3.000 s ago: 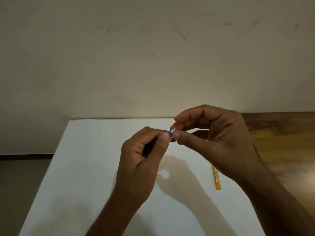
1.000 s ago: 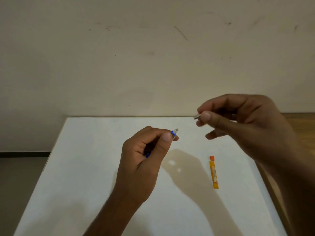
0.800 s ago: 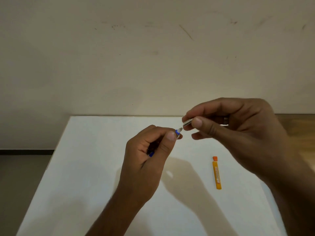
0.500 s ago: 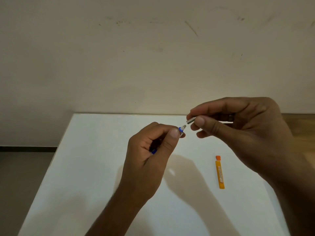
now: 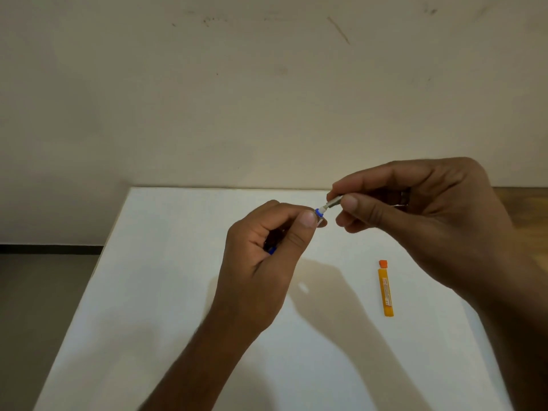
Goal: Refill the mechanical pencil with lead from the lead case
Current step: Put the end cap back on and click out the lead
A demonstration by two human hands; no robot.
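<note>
Gripping the mechanical pencil (image 5: pixel 319 213) in a closed fist, the left hand (image 5: pixel 261 262) is presenting its open end while the right hand (image 5: pixel 427 221) is pinching what looks like the metal cap (image 5: pixel 333 201) onto it. Next, seating it squarely. Lead case (image 5: pixel 387 292) is lying near the white table's (image 5: pixel 148 292) right edge, below a scuffed wall (image 5: pixel 267 84).

Below and to the left of the left hand (image 5: pixel 261 262), the white table (image 5: pixel 154 307) lies bare. Under the right hand (image 5: pixel 430 226), only the orange lead case (image 5: pixel 385 292) lies flat. Just beyond both hands, the wall (image 5: pixel 267 99) blocks forward travel. Between the hands, the gap is filled by the silver cap (image 5: pixel 333 201).
</note>
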